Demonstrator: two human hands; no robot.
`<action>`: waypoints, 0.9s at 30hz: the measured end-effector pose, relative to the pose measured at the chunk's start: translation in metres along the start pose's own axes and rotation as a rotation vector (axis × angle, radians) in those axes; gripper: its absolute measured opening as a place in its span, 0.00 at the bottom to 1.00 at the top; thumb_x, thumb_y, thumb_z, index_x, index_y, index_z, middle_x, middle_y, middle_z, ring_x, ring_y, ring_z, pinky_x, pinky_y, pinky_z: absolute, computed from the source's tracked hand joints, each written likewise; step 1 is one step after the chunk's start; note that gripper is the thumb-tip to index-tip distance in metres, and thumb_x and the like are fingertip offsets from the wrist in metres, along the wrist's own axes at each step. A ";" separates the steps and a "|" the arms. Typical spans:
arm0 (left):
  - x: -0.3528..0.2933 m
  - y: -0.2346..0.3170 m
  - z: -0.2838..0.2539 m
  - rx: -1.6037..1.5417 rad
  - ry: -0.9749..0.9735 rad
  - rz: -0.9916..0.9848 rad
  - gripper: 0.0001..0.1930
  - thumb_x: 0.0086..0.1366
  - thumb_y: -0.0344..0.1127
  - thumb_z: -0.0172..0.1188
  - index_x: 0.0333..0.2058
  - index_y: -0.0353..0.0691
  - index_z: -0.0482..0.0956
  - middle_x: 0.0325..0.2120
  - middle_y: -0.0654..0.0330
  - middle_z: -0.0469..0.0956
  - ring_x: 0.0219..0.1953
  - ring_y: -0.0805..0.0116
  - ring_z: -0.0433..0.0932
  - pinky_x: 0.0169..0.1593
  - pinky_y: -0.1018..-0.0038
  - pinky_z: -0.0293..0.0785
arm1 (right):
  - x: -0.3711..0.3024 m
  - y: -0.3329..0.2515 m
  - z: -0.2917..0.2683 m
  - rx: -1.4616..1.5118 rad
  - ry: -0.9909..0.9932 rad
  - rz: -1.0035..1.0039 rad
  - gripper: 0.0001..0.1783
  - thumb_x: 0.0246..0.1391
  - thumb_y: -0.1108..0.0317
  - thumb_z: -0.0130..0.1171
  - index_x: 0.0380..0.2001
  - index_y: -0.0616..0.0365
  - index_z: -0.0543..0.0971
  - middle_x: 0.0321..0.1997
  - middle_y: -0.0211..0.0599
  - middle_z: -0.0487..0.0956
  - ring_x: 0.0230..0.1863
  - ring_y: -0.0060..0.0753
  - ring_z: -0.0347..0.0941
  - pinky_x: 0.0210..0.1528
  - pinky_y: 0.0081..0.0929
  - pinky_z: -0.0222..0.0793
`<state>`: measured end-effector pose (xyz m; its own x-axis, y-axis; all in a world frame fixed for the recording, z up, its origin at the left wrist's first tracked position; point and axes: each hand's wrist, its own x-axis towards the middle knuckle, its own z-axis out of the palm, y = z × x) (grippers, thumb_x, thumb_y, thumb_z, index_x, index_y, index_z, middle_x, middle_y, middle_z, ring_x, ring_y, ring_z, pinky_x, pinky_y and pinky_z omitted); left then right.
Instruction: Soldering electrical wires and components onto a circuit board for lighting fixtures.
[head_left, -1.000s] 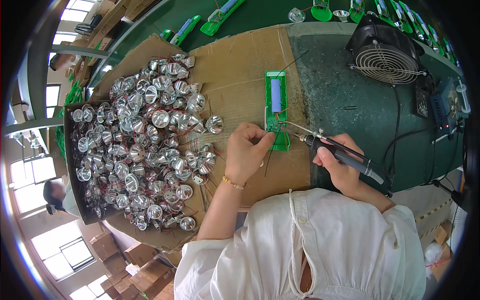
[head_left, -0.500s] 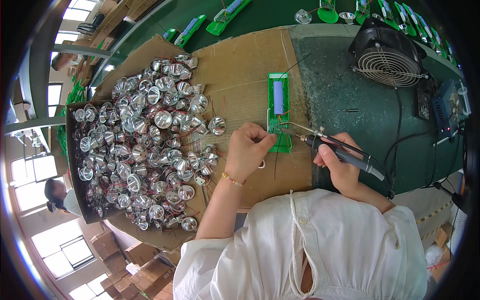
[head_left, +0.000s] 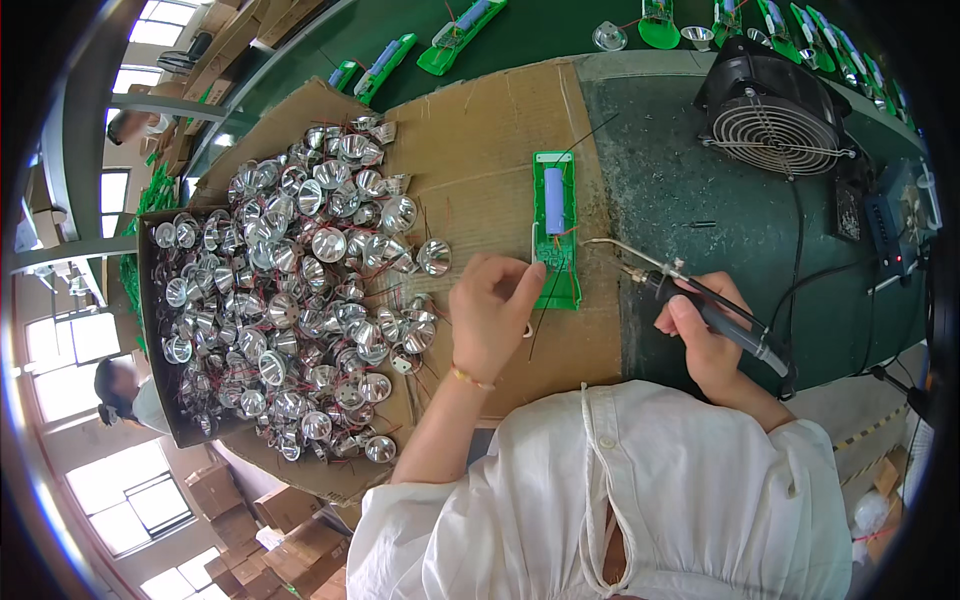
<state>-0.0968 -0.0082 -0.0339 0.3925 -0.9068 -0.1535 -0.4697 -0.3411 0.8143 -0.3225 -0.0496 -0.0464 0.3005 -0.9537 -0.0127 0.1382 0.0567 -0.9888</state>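
Note:
A green lamp housing (head_left: 570,290) lies upright on the cardboard, with a purple-blue battery cell (head_left: 555,200) and a small circuit board (head_left: 551,254) inside. Thin dark wires cross it at both ends. My left hand (head_left: 490,312) is curled at the housing's left edge, thumb and fingers drawn together by the circuit board; whatever they pinch is hidden. My right hand (head_left: 705,335) grips a soldering iron (head_left: 715,318) with a thin metal feed tube (head_left: 630,250) along it. The iron's tip points left at the board, apart from it.
Left of the hands, a heap of silver reflector cups (head_left: 330,245) with red wires spills from a box onto cardboard (head_left: 460,130). A black fan (head_left: 775,125) and a blue soldering station (head_left: 890,235) stand at the right. Several green housings (head_left: 455,38) line the far side.
The soldering iron has pulled back right, off the circuit board. My left thumb has shifted slightly left, and the lower dark wire now slants further left.

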 end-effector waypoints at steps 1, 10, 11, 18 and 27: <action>-0.002 0.001 0.002 0.131 0.149 0.131 0.11 0.48 0.36 0.65 0.18 0.35 0.75 0.20 0.59 0.71 0.20 0.68 0.72 0.25 0.73 0.68 | -0.001 0.001 -0.004 0.005 0.028 -0.005 0.08 0.50 0.74 0.55 0.32 0.66 0.69 0.22 0.38 0.75 0.22 0.21 0.72 0.24 0.17 0.69; 0.013 0.030 0.024 0.878 0.084 0.146 0.24 0.47 0.56 0.58 0.14 0.37 0.74 0.15 0.53 0.74 0.19 0.55 0.75 0.23 0.65 0.70 | 0.004 0.003 -0.029 -0.102 0.102 -0.051 0.10 0.50 0.71 0.56 0.32 0.67 0.70 0.21 0.39 0.76 0.23 0.23 0.73 0.26 0.19 0.70; 0.018 0.028 0.022 0.878 0.051 0.113 0.24 0.47 0.56 0.58 0.14 0.37 0.74 0.14 0.51 0.74 0.18 0.54 0.75 0.23 0.64 0.70 | 0.004 0.002 -0.031 -0.121 0.095 -0.038 0.10 0.50 0.71 0.56 0.32 0.67 0.69 0.22 0.39 0.76 0.24 0.23 0.73 0.27 0.19 0.70; 0.153 0.073 0.027 0.880 -0.062 0.024 0.29 0.47 0.60 0.54 0.20 0.33 0.78 0.21 0.46 0.77 0.27 0.50 0.78 0.31 0.62 0.73 | 0.011 0.011 -0.038 -0.093 0.077 0.037 0.09 0.49 0.71 0.56 0.31 0.65 0.69 0.21 0.38 0.77 0.23 0.22 0.74 0.27 0.20 0.69; 0.295 0.102 0.062 0.709 0.339 0.282 0.27 0.49 0.60 0.54 0.37 0.42 0.75 0.37 0.54 0.74 0.42 0.56 0.72 0.43 0.64 0.68 | 0.016 0.013 -0.038 0.020 0.136 0.169 0.09 0.48 0.73 0.57 0.30 0.65 0.69 0.22 0.38 0.77 0.23 0.22 0.74 0.27 0.20 0.70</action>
<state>-0.0780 -0.3254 -0.0313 0.3487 -0.8967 0.2725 -0.9281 -0.2899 0.2338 -0.3516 -0.0750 -0.0651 0.1913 -0.9610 -0.1997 0.1159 0.2241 -0.9676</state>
